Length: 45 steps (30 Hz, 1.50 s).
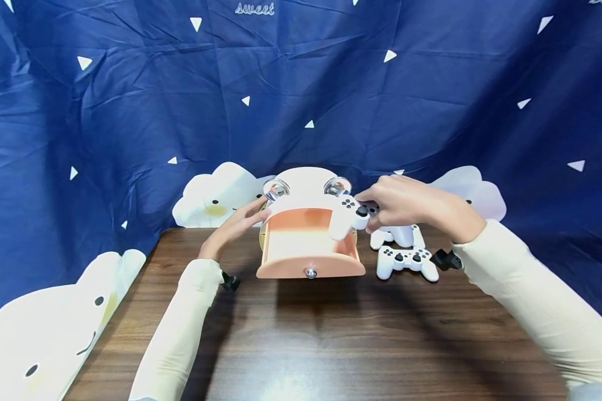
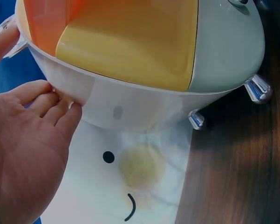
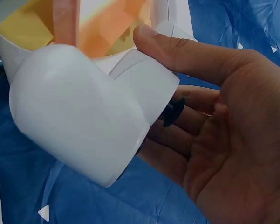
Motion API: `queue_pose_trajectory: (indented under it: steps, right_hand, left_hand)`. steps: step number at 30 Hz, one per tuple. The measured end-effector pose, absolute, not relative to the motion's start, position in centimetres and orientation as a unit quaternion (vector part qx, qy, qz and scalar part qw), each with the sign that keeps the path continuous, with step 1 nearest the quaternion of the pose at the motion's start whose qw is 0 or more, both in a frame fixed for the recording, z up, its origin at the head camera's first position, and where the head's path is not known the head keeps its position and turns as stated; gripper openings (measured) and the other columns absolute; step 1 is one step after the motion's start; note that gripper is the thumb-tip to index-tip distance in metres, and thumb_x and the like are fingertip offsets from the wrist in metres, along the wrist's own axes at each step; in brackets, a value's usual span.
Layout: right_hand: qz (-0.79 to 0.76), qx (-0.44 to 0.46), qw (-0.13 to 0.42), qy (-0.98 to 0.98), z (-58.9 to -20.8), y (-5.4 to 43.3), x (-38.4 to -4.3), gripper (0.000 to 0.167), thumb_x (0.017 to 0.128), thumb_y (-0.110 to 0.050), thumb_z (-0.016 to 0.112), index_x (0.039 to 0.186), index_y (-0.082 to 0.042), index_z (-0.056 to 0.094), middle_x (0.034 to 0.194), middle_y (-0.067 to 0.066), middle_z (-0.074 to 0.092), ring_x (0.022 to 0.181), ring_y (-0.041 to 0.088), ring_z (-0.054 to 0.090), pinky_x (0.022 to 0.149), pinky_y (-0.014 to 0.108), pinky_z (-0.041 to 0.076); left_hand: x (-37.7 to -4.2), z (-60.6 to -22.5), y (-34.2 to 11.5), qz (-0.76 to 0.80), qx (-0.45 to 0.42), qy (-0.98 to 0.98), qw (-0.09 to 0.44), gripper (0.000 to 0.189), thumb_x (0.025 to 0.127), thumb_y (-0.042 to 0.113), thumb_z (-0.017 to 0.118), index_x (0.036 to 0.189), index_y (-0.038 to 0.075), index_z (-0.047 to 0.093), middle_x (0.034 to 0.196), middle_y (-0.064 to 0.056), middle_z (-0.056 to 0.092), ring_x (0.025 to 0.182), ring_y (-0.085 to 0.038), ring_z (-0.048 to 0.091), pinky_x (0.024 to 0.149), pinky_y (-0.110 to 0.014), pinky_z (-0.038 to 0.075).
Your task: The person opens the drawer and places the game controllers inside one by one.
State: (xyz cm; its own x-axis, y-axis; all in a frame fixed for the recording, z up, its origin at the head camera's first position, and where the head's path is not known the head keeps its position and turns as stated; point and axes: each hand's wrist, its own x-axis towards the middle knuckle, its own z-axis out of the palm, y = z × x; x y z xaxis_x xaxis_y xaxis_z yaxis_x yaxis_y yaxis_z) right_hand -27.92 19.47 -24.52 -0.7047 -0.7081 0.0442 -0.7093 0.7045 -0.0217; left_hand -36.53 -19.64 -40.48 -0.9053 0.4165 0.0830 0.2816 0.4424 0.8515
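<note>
A white storage box with round silver ears stands at the table's back, its orange drawer pulled out. My left hand rests on the box's left side; in the left wrist view its fingertips touch the white wall, with the thumb near the rim. My right hand grips a white game controller by one end, over the right side of the drawer. In the right wrist view the same controller sits between thumb and fingers, hiding part of the drawer.
Right of the box lie more white game controllers, one in front and at least one behind it, partly covered by my right hand. A brown wooden table spreads in front. A blue cloth hangs behind, with white cloud shapes.
</note>
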Motion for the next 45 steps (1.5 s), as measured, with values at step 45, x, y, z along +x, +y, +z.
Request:
queue_pose_trajectory:
  steps: [45]
  right_hand:
    - [-0.029,0.449,-0.049,-0.892,-23.8,9.4,-30.2,0.03,0.075,-0.028,0.089,0.069,-0.017,0.062,0.063,-0.007,0.041,0.064,0.015,0.04,0.058,0.03,0.03]
  left_hand:
    - [-36.4,-40.2,-19.7,0.479,0.2,0.851,0.075,0.079,0.105,0.057,0.056,0.17,0.021,0.03,0.178,-0.004,0.026,0.165,-0.028,0.024,0.134,-0.055,0.021]
